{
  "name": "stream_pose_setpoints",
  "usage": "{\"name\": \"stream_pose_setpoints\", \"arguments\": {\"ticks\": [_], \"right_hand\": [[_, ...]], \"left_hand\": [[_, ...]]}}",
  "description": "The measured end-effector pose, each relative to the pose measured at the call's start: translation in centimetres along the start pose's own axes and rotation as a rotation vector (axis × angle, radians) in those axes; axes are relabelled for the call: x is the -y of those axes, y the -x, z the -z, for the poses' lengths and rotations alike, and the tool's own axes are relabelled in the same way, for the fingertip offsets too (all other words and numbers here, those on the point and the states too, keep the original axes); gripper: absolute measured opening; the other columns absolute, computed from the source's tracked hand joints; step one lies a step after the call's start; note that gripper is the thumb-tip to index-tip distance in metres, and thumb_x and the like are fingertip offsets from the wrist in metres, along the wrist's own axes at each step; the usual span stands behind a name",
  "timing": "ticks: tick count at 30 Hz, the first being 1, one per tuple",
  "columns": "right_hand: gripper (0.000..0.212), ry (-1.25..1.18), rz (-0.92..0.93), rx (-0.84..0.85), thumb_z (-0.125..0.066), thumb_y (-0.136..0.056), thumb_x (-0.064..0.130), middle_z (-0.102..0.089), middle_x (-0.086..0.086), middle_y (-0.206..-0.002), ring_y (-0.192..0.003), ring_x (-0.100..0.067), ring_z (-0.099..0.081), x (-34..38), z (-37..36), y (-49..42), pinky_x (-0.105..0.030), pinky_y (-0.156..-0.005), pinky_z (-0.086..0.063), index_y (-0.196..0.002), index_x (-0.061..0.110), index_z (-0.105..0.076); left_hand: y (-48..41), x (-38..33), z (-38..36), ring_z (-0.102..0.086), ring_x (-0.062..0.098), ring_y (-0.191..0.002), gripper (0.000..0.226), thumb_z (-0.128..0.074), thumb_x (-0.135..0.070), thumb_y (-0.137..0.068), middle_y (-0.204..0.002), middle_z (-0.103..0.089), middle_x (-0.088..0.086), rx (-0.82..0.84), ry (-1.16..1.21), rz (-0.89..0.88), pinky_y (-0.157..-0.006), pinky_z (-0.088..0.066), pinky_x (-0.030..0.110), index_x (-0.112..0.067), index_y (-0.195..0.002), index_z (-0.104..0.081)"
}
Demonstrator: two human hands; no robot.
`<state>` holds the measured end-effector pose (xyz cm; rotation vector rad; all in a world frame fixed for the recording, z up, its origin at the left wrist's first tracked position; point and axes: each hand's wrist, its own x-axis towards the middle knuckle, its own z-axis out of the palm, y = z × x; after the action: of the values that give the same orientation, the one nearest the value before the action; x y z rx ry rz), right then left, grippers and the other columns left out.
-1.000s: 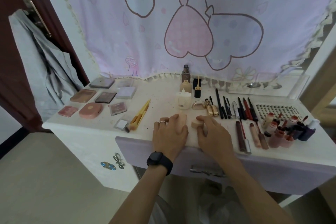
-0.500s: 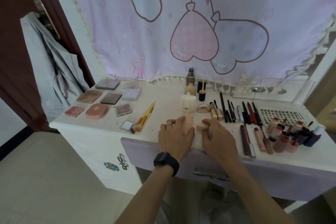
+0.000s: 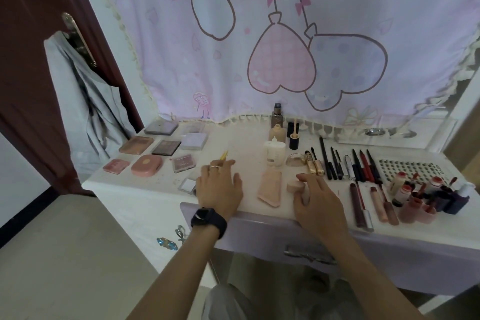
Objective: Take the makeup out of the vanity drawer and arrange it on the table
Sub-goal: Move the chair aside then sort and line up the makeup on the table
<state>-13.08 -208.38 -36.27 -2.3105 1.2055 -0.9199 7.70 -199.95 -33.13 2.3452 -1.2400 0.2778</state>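
Fingers (image 3: 309, 180) of right grip (image 3: 319, 200) pinch pink stick (image 3: 294, 186); left grip (image 3: 219, 187) flat.

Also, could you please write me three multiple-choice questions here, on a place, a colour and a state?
1. Where does the peach tube lie?
A. between left hand and right hand
B. on a compact
C. by the door

2. What colour is the watch?
A. white
B. black
C. red

3. How is the left hand?
A. gripping a bottle
B. pinching a pencil
C. open, fingers straight

Answers: 1 A, it lies in the gap between them; 2 B, the wrist band is black; 3 C, its fingers are straight and hold nothing.
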Motion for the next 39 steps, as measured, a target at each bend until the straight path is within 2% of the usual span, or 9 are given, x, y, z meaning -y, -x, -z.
{"name": "stream_pose_setpoints", "arguments": {"ticks": [4,8,14,17,22,28,32,35,39], "right_hand": [[0.035,0.004,-0.002,0.003,-0.061,-0.092,0.017,-0.057,-0.002,-0.128,-0.069,-0.006,-0.050,0.0,-0.1,0.0,-0.011,-0.057,-0.032,-0.127,0.017,-0.057],[0.035,0.019,-0.008,0.021,-0.060,-0.093,0.020,-0.056,-0.001,-0.127,-0.073,-0.008,-0.053,-0.1,-0.1,0.1,-0.017,-0.059,-0.036,-0.127,0.018,-0.056],[0.036,0.032,-0.011,0.035,-0.059,-0.093,0.023,-0.055,0.003,-0.126,-0.079,-0.006,-0.052,-0.2,-0.3,0.0,-0.013,-0.063,-0.035,-0.128,0.022,-0.054],[0.035,0.044,-0.016,0.045,-0.058,-0.093,0.024,-0.055,0.004,-0.126,-0.081,-0.007,-0.052,-0.3,-0.3,-0.1,-0.018,-0.065,-0.036,-0.128,0.023,-0.053],[0.035,0.050,-0.007,0.044,-0.060,-0.092,0.025,-0.058,0.005,-0.121,-0.075,-0.006,-0.052,-0.5,-0.4,-0.1,-0.009,-0.060,-0.030,-0.127,0.023,-0.054],[0.037,0.043,-0.002,0.045,-0.060,-0.091,0.026,-0.058,0.005,-0.117,-0.071,-0.003,-0.052,-0.5,-0.5,-0.1,-0.009,-0.059,-0.031,-0.127,0.024,-0.054],[0.037,0.059,0.002,0.037,-0.059,-0.091,0.027,-0.059,0.006,-0.118,-0.073,-0.006,-0.053,-0.6,-0.7,-0.2,-0.013,-0.059,-0.033,-0.127,0.025,-0.054],[0.036,0.058,0.006,0.034,-0.058,-0.092,0.028,-0.059,0.006,-0.120,-0.077,-0.008,-0.055,-0.7,-0.7,-0.1,-0.019,-0.064,-0.040,-0.127,0.025,-0.054],[0.034,0.052,0.012,0.030,-0.058,-0.091,0.029,-0.059,0.006,-0.118,-0.075,-0.008,-0.053,-0.7,-0.7,-0.1,-0.021,-0.063,-0.039,-0.125,0.026,-0.054]], "left_hand": [[-3.0,2.8,0.9,-0.041,0.025,-0.130,0.039,-0.043,-0.035,-0.100,-0.139,-0.056,-0.002,0.186,-0.193,-0.001,-0.101,-0.036,0.041,-0.032,-0.137,-0.055],[-4.6,2.4,1.1,-0.051,0.028,-0.110,0.037,-0.036,-0.032,-0.103,-0.108,-0.068,0.002,0.243,-0.251,-0.071,-0.088,-0.041,0.038,-0.025,-0.114,-0.070],[-5.4,0.3,0.4,-0.062,0.029,-0.090,0.030,-0.047,-0.023,-0.099,-0.105,-0.066,0.009,0.315,-0.128,-0.079,-0.074,-0.051,0.035,-0.019,-0.105,-0.076],[-5.3,-0.3,-0.1,-0.061,0.027,-0.085,0.027,-0.048,-0.022,-0.099,-0.103,-0.064,0.008,0.306,-0.122,-0.067,-0.067,-0.049,0.033,-0.017,-0.102,-0.074],[-5.7,-0.3,0.0,-0.053,0.031,-0.109,0.031,-0.053,-0.038,-0.094,-0.119,-0.060,0.007,0.288,-0.146,-0.005,-0.083,-0.049,0.038,-0.027,-0.122,-0.064],[-5.8,-1.3,0.1,-0.060,0.025,-0.075,0.022,-0.054,-0.025,-0.093,-0.098,-0.068,0.005,0.334,-0.128,-0.024,-0.058,-0.045,0.029,-0.017,-0.102,-0.073],[-5.4,-3.3,-0.5,-0.059,0.030,-0.077,0.025,-0.052,-0.028,-0.096,-0.096,-0.062,0.008,0.350,-0.200,-0.080,-0.063,-0.049,0.033,-0.011,-0.088,-0.068],[-5.5,-4.5,-0.7,-0.052,0.029,-0.071,0.028,-0.050,-0.023,-0.097,-0.086,-0.056,0.008,0.346,-0.246,-0.116,-0.061,-0.044,0.034,-0.013,-0.071,-0.049],[-5.7,-5.8,-0.3,-0.057,0.030,-0.079,0.017,-0.046,-0.009,-0.097,-0.093,-0.061,0.012,0.338,-0.403,-0.208,-0.061,-0.040,0.034,-0.011,-0.080,-0.050]]}}
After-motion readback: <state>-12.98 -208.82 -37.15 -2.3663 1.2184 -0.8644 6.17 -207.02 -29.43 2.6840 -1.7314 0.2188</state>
